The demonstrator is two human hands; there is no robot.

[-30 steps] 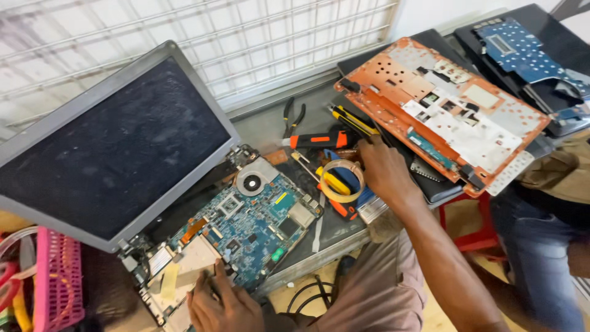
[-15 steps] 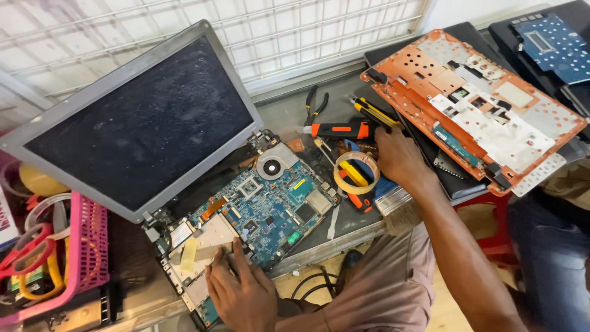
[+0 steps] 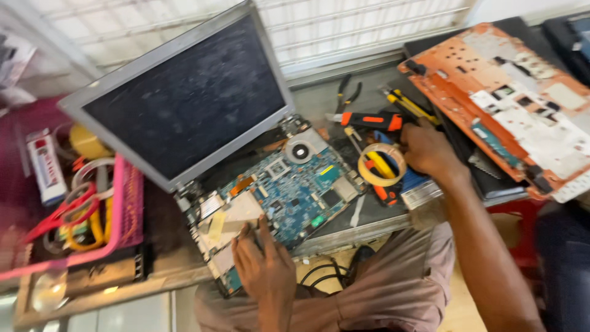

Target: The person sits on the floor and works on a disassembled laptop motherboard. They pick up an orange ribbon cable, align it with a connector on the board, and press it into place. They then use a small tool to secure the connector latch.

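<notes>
Overflowing pink basket holding tangled cables

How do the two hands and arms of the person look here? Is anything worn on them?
Both the left hand and the right hand are bare: no gloves, and no ring or watch shows, though the picture is somewhat blurred. The right forearm is uncovered along all its visible length, with no sleeve. Of the left arm only the wrist shows, also bare. No cables or markings are seen on them.
</notes>
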